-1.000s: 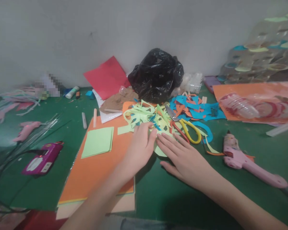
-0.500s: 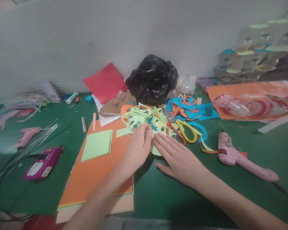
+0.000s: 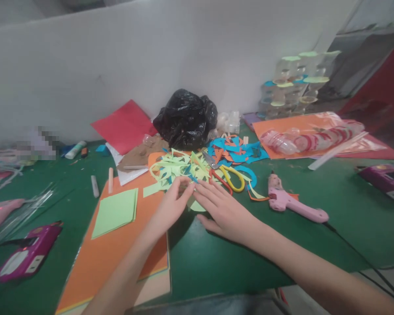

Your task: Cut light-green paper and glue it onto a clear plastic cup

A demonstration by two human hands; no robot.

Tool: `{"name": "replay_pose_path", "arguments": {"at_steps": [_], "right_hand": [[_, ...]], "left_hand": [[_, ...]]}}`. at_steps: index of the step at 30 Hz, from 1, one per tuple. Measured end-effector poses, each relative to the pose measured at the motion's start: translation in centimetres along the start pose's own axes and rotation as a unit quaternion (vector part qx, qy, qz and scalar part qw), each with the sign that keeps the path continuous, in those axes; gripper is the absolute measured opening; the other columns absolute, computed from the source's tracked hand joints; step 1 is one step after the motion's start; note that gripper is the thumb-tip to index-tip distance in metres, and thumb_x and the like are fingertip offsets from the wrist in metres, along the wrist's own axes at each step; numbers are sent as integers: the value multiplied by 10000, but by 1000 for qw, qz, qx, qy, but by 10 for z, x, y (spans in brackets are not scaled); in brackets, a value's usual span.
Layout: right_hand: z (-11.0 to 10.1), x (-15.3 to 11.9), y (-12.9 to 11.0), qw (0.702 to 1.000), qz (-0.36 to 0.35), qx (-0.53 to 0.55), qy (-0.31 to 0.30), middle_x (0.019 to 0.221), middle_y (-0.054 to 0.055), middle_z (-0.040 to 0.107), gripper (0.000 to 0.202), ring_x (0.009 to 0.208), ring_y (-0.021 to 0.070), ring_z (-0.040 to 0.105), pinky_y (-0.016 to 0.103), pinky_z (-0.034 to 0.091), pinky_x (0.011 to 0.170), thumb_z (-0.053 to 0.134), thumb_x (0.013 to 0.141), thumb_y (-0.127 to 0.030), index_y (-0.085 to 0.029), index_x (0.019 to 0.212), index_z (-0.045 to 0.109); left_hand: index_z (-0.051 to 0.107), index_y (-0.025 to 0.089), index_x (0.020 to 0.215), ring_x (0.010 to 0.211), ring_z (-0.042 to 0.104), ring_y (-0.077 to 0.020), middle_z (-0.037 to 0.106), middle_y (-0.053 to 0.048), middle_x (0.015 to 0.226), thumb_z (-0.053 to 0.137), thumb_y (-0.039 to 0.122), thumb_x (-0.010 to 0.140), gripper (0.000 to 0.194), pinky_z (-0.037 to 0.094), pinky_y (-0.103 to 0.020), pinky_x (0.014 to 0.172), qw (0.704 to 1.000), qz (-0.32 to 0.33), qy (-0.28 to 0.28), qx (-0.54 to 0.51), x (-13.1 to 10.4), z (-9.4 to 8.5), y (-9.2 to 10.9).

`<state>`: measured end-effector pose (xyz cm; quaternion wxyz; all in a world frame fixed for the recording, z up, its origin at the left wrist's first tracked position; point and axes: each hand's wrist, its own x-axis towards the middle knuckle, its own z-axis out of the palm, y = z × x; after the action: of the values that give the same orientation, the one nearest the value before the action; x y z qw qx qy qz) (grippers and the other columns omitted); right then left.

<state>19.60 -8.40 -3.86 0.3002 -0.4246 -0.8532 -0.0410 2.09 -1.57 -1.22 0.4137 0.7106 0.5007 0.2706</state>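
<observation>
Both hands flat and open, gripping nothing: right hand [image 3: 225, 210] pressing the light-green paper piece [image 3: 195, 204] to the green table [image 3: 315, 245], left hand [image 3: 172, 205] fingertips at its edge. Since a second ago only the view shifted; hands unmoved beside green scrap pile [image 3: 177, 168] and scissors [image 3: 228, 175].

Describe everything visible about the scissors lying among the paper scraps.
The scissors lie flat on the green table, partly on light green scraps and blue scraps. One handle loop is yellow, the other red; the grey metal blades point away toward the black bag and look closed. No hand touches them; the right hand rests just in front.
</observation>
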Motion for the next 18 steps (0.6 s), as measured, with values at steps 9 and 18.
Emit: {"name": "replay_pose_path", "arguments": {"at_steps": [9,18], "right_hand": [[-19,6,22,968,217,-35,119,1100,146,672,259,1015,272,603,415,513,894,386,975,-123,-139,1077,623],[-19,36,32,914,337,-188,-124,1108,205,680,243,1045,346,634,413,498,807,473,967,-165,-71,1091,659]], "left_hand": [[517,227,1174,695,551,-128,576,26,811,665,498,842,454,408,-249,615,994,-49,-97,-16,-5,-3,6],[570,237,1133,724,512,-142,601,8,900,607,395,866,313,427,-282,675,991,5,-112,67,-15,1,7]]}}
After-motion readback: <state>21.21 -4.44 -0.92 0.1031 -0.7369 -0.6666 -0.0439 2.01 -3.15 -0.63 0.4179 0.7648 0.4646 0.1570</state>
